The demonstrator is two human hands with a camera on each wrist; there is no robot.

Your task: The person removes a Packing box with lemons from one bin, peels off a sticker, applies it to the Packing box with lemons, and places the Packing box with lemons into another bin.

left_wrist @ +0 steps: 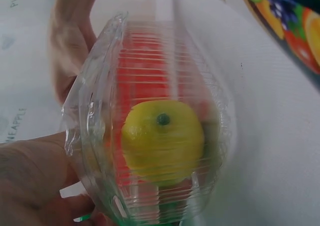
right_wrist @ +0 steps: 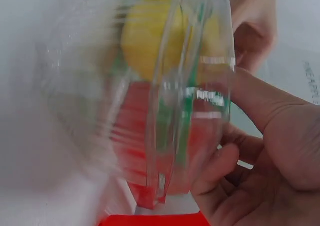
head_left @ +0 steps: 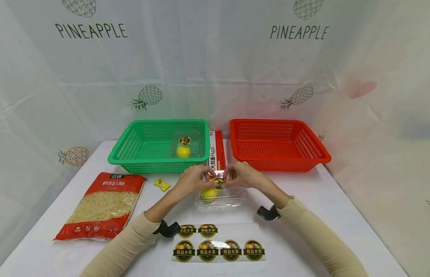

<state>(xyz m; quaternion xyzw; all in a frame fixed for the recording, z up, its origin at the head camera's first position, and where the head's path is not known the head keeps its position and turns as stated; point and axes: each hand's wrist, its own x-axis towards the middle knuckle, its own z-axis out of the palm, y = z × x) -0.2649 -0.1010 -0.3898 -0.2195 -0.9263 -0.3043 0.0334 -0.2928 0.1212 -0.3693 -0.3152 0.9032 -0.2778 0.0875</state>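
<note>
A clear plastic fruit box (head_left: 220,202), its lid closed, stands on the table with a round yellow fruit (left_wrist: 162,142) inside. Over the lid is a black-and-gold round sticker (head_left: 219,183). My left hand (head_left: 193,180) pinches the sticker's left side, thumb against the lid and fingers bent. From the right, my right hand (head_left: 247,176) holds the other side in the same way. In the right wrist view the box is blurred, and the thumb (right_wrist: 257,94) reaches the lid. The sticker's underside and exact contact with the lid are hidden.
A sticker sheet (head_left: 235,231) with several stickers lies in front. Behind stand a green basket (head_left: 156,167), containing another fruit box (head_left: 197,146), and a red basket (head_left: 280,165). A red-and-white pasta pack (head_left: 220,146) lies between them. Left are a pasta bag (head_left: 104,200) and yellow packet (head_left: 162,184).
</note>
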